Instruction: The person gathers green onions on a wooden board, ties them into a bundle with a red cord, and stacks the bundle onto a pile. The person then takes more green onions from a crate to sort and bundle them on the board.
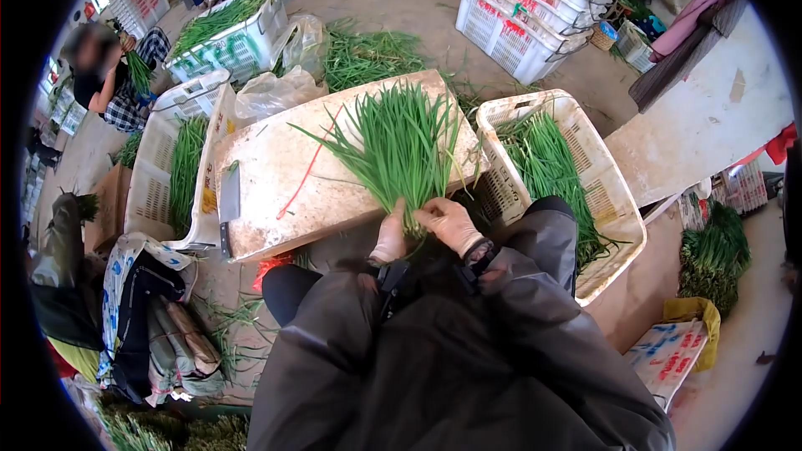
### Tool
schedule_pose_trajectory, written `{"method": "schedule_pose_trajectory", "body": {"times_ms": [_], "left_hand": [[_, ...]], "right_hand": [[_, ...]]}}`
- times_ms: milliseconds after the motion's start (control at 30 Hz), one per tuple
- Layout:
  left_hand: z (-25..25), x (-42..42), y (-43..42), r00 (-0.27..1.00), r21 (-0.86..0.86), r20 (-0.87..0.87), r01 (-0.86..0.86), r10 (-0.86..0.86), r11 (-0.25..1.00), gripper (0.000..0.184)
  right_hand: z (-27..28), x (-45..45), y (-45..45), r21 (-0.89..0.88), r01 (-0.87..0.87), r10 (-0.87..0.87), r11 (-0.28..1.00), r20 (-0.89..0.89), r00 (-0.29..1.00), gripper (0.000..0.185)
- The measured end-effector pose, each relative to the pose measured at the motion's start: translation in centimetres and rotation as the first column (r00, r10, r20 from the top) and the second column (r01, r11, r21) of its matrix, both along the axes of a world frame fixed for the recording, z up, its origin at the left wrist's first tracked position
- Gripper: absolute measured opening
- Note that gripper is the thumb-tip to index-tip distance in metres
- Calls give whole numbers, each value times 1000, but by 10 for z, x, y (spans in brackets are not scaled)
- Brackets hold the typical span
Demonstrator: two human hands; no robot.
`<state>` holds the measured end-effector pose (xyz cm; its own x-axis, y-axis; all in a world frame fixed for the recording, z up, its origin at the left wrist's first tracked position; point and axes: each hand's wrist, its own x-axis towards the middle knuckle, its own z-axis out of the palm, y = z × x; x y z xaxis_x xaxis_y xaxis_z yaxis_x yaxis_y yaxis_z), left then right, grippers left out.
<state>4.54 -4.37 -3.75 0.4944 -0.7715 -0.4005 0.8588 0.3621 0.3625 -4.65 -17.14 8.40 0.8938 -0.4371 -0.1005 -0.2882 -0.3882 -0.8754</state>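
A bunch of green chives [401, 142] fans out over the pale, stained board [276, 167], its leaf tips pointing away from me. My left hand [390, 236], in a thin whitish glove, closes round the left side of the stem ends at the board's near edge. From the right, my gloved right hand [453, 224] grips the same stem ends, fingers bent against them. A red tie strip [311, 167] lies on the board left of the bunch. Farther left rests a cleaver [229, 200] with a dark handle.
White crates of chives stand at my right [614, 175] and left [150, 171]. Behind the board are a loose chive heap [372, 57], plastic bags [280, 93] and stacked crates [522, 21]. Another person [109, 75] sits at far left, holding greens.
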Motion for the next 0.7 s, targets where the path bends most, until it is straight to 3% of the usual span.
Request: {"method": "schedule_pose_trajectory", "body": {"times_ms": [100, 200, 233, 333, 367, 467, 600, 633, 667, 700], "left_hand": [[-3, 2, 3, 997, 63, 76, -20, 16, 998, 47], [-1, 4, 6, 995, 57, 98, -12, 6, 998, 38], [10, 1, 6, 995, 59, 95, -22, 16, 998, 36], [36, -5, 3, 993, 89, 100, -76, 67, 993, 33], [43, -6, 3, 991, 104, 105, -97, 86, 990, 33], [48, -6, 3, 983, 239, 143, -144, 112, 960, 31], [39, -5, 1, 963, 248, 228, -204, 147, 947, 30], [50, -7, 2, 964, 246, 222, -203, 149, 948, 30], [60, -9, 2, 965, 245, 216, -202, 150, 948, 30], [62, -8, 3, 972, 256, 199, -176, 127, 950, 31]], "right_hand": [[-24, 14, 4, -186, -41, 43, 982, 5, 999, 22], [-32, 18, 4, 313, 55, -70, 948, 37, 997, 20], [-36, 18, 4, 320, 56, -71, 946, 37, 997, 19], [-36, 13, 9, 155, 118, -137, 981, 118, 983, 22], [-33, 10, 10, -112, 149, -131, 983, 150, 980, 21], [-10, 7, 16, -300, 139, -113, 944, 103, 988, 22], [0, 4, 12, -212, -42, 87, 976, 208, 974, 18], [11, 4, 12, 83, -72, 51, 994, 233, 971, 15], [24, 4, 8, 255, -28, -36, 966, 244, 969, 12], [31, 4, -1, 321, 26, -113, 947, 256, 960, 11]]}}
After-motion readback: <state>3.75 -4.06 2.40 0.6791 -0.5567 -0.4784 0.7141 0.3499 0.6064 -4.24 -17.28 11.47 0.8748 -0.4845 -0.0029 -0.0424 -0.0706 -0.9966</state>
